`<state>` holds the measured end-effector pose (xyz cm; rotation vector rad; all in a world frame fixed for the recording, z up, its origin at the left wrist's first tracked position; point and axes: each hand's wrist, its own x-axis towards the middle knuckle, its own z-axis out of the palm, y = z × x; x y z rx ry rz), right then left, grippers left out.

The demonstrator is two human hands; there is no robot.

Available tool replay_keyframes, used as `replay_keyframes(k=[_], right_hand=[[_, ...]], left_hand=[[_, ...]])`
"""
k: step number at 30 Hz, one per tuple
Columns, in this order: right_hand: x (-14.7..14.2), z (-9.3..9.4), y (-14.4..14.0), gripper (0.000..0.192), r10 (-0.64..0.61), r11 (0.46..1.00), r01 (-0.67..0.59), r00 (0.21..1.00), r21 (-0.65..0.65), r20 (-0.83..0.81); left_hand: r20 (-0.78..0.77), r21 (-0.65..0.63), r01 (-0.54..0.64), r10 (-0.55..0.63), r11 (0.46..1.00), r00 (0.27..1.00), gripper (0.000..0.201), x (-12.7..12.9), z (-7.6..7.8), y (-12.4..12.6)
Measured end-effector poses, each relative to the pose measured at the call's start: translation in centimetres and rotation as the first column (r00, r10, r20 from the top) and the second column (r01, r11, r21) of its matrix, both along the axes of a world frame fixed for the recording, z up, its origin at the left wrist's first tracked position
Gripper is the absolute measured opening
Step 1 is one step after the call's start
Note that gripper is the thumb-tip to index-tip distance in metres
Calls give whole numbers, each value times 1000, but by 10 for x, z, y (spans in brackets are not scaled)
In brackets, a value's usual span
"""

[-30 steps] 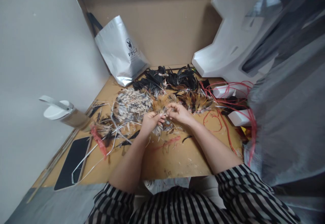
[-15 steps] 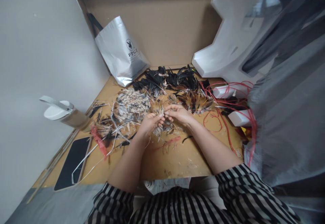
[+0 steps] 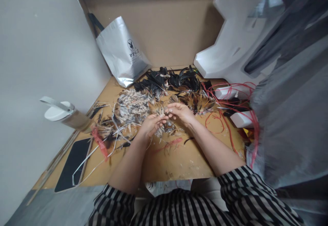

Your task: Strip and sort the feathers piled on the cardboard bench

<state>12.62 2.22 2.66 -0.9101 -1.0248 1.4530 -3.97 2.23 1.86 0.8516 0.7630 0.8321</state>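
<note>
We have both hands meeting over the middle of the surface (image 3: 176, 161), a sheet of brown cardboard. Our left hand (image 3: 151, 125) is curled with its fingertips pinched on a small tuft of feathers (image 3: 167, 127), and our right hand (image 3: 180, 112) comes in from above, fingers bent and closed on the same tuft, so the two grips hold it just over the scattered heap where we can see it. The sorted heaps lie in an arc just beyond: pale speckled feathers (image 3: 132, 106) to the left, black feathers (image 3: 174, 79) farther off, and ginger feathers (image 3: 198, 103) to the right, all within easy reach. Red cords (image 3: 225, 116) loop on the right beside white foam blocks (image 3: 239, 118). On the near left lie a dark phone (image 3: 73, 162) and white strips (image 3: 87, 161), with a lidded cup (image 3: 65, 115) against the white wall. A silver bag (image 3: 120, 51) leans on the cardboard back wall, and grey plastic sheeting (image 3: 289, 116) hangs on the right
</note>
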Motion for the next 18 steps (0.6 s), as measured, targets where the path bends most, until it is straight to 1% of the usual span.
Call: replay_keyframes(k=[7,12,18], right_hand=[[-6,1,-4,47,8,1000,-9,998,16,57],[-9,3,-7,54,13,998,-22,991,64,132],[-10,1,-10,58,11,990,-51,958,132,287]], left_hand=[[48,-1,-8,8,1000,999,17,-1,-4,2],[25,24,-16,15,1000,1000,17,0,-4,2],[-12,57,-64,64,996,998,20,1,-6,2]])
